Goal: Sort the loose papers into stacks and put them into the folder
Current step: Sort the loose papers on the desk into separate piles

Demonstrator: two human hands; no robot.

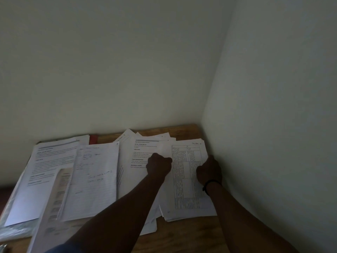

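Note:
Loose papers cover a wooden table [182, 232] in a room corner. At the right lies a stack topped by a sheet with a printed table [184, 181]. My left hand [159, 166] is curled at this sheet's left edge and grips it. My right hand [209, 170] holds the stack's right edge. Left of it lies a printed sheet with headings [135, 168], then a lined handwritten page [94, 179], then more printed sheets [49, 165]. A red folder's edge [93, 139] peeks out at the back, mostly hidden under papers.
Walls close in right behind the table and along its right side [255, 143]. A clear plastic sleeve [12, 229] lies under the papers at the front left. Bare wood shows at the front right and at the back right corner.

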